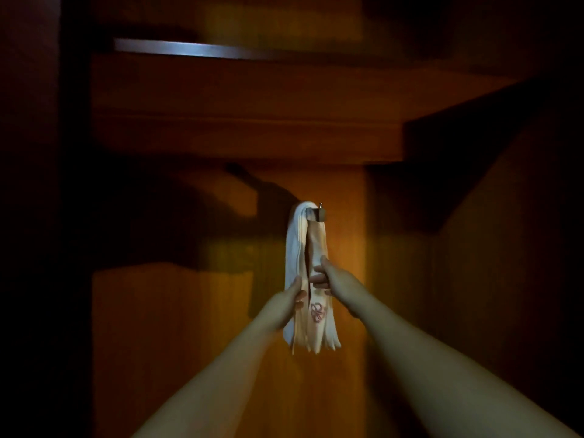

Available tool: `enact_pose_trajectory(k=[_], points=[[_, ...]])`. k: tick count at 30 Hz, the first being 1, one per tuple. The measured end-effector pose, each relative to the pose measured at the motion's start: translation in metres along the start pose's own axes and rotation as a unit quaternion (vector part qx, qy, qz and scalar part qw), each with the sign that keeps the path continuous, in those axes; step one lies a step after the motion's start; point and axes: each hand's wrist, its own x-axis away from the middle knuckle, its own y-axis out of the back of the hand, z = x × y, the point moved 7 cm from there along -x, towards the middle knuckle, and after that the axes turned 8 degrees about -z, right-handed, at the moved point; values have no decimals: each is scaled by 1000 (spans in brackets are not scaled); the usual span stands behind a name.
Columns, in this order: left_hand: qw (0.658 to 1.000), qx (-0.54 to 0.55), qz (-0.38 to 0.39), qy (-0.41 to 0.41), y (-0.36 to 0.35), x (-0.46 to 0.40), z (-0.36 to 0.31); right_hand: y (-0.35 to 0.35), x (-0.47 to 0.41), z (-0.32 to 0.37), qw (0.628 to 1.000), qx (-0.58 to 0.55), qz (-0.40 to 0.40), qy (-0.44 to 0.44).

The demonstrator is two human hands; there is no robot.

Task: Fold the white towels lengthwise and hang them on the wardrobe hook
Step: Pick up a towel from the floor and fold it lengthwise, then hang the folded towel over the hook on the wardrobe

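Note:
A folded white towel (pixel 300 245) with a small red embroidered mark hangs over the metal wardrobe hook (pixel 319 213) on the back wooden panel. Its layered ends dangle below my hands. My left hand (pixel 292 300) grips the towel's left edge about halfway down. My right hand (pixel 328 279) pinches the right edge slightly higher, thumb up along the cloth. Both arms reach forward from the bottom of the view.
The inside of the wardrobe is dim, with orange-brown wood panels. A shelf (pixel 246 134) runs overhead above the hook, with a metal rail (pixel 189 49) higher up. Dark side walls close in on the left and right.

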Motion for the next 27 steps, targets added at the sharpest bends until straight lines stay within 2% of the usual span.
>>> enact_pose_trajectory(k=[3,5,8,12,19,24,27], points=[[995,-75,-40,45,9,28,20,11,32,0,994,86,-46,45],[988,-140,-52,47,14,50,28,15,54,-6,982,173,-44,61],[971,-230,-52,23,20,82,36,17,86,-20,951,304,-9,58],[961,-275,-33,-27,25,122,40,22,132,-28,908,416,17,40],[921,-381,63,-53,21,202,76,28,257,-47,875,483,29,-24],[849,-491,178,-82,10,279,140,19,365,-88,870,488,55,-52],[839,-490,219,-83,-3,324,179,18,437,-121,867,486,71,-83]])
